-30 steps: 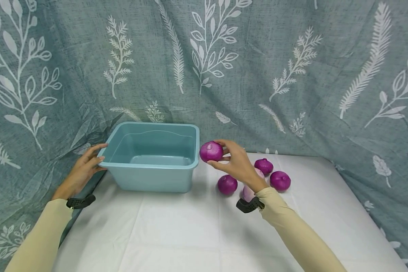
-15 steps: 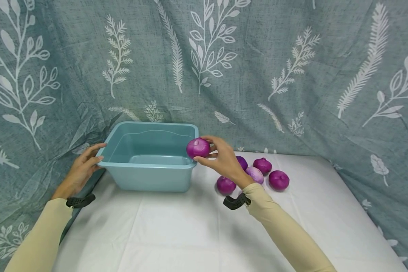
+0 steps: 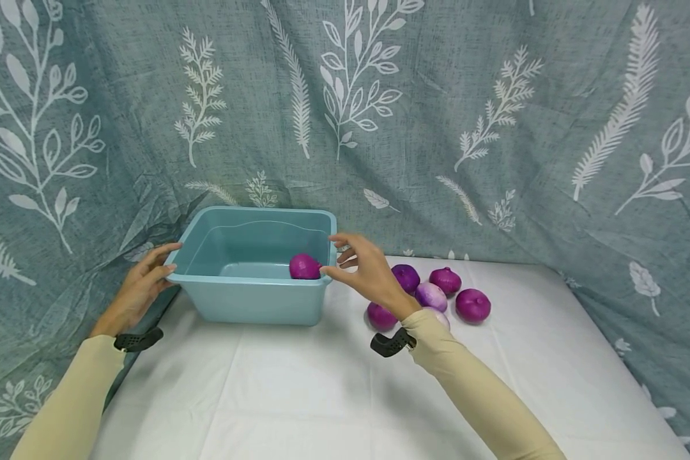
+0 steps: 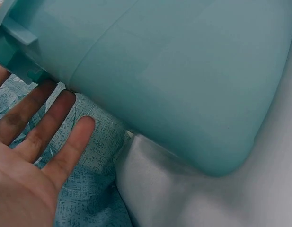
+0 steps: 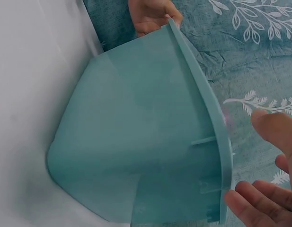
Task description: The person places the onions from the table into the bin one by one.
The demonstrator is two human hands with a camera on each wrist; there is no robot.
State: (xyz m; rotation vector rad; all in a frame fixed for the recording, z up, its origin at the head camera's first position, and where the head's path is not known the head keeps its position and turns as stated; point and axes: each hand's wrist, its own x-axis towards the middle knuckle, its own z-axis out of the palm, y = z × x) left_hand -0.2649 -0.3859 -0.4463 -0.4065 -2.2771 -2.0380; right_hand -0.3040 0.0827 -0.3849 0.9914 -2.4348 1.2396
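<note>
One basin (image 3: 253, 301): its open top spans between two hands, its long side runs left to right; the white table (image 3: 299, 396) stretches wide in front, patterned cloth (image 3: 437, 115) hangs close behind.
Onion (image 3: 304, 266): inside, near the right front corner, partly behind the front rim; its tip points right, along its roughly level axis; I cannot tell if it touches the bottom.
Right hand (image 3: 370, 268): at the right rim, its grip well parted, holding nothing.
Left hand (image 3: 135, 291): rather straight fingers touch the left rim.
Change: since half a second ago, the onion has left the right grip.
</note>
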